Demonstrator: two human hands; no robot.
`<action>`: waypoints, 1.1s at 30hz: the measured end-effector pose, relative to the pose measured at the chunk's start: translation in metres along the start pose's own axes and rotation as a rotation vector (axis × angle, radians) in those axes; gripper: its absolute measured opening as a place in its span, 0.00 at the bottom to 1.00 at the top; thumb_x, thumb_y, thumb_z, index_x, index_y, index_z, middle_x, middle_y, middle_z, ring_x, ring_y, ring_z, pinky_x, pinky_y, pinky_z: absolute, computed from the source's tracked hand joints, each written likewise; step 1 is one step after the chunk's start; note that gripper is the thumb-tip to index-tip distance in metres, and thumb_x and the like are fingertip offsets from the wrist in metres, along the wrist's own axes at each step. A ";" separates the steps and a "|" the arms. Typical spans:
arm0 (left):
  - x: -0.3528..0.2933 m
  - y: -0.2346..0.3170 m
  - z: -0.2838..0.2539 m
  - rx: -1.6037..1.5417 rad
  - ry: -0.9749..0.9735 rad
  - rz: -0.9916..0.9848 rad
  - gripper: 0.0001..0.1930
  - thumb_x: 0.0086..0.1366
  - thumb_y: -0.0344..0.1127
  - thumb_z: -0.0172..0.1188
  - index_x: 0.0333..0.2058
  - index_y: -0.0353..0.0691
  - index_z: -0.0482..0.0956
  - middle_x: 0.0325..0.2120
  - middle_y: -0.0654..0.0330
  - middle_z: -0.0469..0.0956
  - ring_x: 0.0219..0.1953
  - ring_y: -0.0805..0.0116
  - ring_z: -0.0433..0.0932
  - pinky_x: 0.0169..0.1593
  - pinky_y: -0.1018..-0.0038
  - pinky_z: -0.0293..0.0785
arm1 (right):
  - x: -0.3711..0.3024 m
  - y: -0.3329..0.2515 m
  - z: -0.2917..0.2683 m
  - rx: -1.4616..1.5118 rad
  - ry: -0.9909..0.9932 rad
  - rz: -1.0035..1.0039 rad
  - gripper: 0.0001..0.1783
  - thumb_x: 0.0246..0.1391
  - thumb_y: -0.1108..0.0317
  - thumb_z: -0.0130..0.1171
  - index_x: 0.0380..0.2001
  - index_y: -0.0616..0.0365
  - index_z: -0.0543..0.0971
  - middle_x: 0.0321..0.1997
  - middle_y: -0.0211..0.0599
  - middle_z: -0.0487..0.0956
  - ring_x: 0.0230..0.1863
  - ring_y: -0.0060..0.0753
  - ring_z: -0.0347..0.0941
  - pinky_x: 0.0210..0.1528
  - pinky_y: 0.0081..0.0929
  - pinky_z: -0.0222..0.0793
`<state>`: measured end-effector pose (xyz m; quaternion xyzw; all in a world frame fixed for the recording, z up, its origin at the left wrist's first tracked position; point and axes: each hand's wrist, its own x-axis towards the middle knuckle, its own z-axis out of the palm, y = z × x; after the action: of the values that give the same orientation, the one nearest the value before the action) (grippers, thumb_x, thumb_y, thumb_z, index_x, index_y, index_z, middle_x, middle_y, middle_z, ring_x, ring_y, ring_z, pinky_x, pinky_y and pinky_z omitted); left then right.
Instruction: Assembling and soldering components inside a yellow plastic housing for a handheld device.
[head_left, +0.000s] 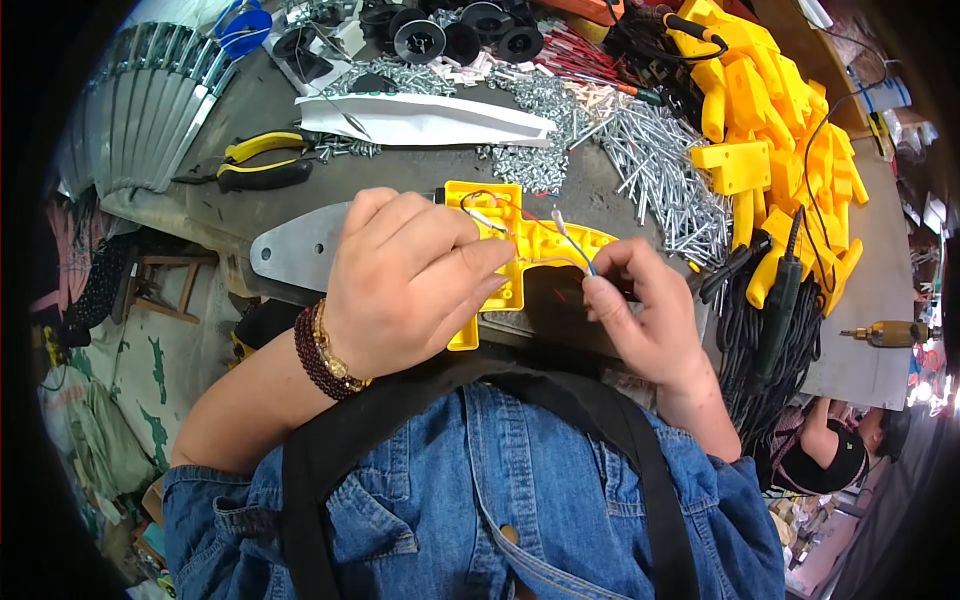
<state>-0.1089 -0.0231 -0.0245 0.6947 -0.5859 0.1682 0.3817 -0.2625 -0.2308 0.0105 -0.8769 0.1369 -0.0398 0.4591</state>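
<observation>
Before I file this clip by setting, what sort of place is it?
Probably a small assembly workshop: loose screws, a heap of yellow housings and pliers share the bench.

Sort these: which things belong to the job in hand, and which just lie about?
Job in hand:
open yellow casing
blue wire in right hand
grey metal plate beside left hand

Apparently lying about:
yellow-black pliers
black spools
blue spool

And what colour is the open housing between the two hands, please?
The open housing is bright yellow. It shows best in the head view.
</observation>
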 end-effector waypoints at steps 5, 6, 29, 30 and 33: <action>0.004 0.000 0.004 -0.028 0.009 -0.023 0.15 0.48 0.31 0.71 0.37 0.44 0.82 0.31 0.64 0.75 0.31 0.63 0.73 0.39 0.65 0.62 | 0.012 0.007 -0.012 -0.024 -0.032 -0.129 0.09 0.52 0.70 0.68 0.34 0.61 0.78 0.30 0.34 0.75 0.29 0.27 0.72 0.33 0.24 0.68; 0.004 -0.001 0.005 -0.029 0.010 -0.025 0.15 0.48 0.31 0.71 0.37 0.44 0.82 0.31 0.64 0.75 0.31 0.63 0.73 0.39 0.65 0.62 | 0.013 0.005 -0.014 -0.045 -0.012 -0.134 0.09 0.51 0.70 0.68 0.33 0.61 0.79 0.30 0.33 0.75 0.29 0.26 0.71 0.32 0.23 0.67; 0.010 -0.013 0.003 -0.085 -0.225 -0.156 0.08 0.55 0.35 0.66 0.33 0.45 0.79 0.53 0.58 0.75 0.59 0.52 0.68 0.59 0.56 0.57 | 0.034 -0.001 -0.017 -0.129 -0.034 -0.138 0.07 0.51 0.69 0.69 0.32 0.60 0.84 0.26 0.30 0.75 0.27 0.21 0.70 0.30 0.21 0.63; 0.009 -0.013 0.003 -0.086 -0.225 -0.158 0.08 0.55 0.35 0.66 0.33 0.45 0.79 0.53 0.58 0.75 0.59 0.52 0.68 0.59 0.56 0.57 | 0.035 -0.002 -0.015 -0.130 -0.035 -0.136 0.07 0.51 0.69 0.69 0.32 0.60 0.84 0.26 0.30 0.75 0.27 0.21 0.70 0.30 0.21 0.63; 0.008 -0.014 0.005 -0.084 -0.249 -0.125 0.06 0.56 0.35 0.65 0.33 0.44 0.79 0.51 0.58 0.76 0.58 0.52 0.69 0.60 0.56 0.56 | 0.040 -0.004 -0.011 0.013 0.009 0.022 0.08 0.50 0.69 0.70 0.32 0.60 0.84 0.26 0.30 0.75 0.27 0.21 0.69 0.30 0.21 0.63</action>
<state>-0.0947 -0.0318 -0.0266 0.7288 -0.5908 0.0318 0.3447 -0.2259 -0.2487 0.0176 -0.8720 0.1483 -0.0399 0.4647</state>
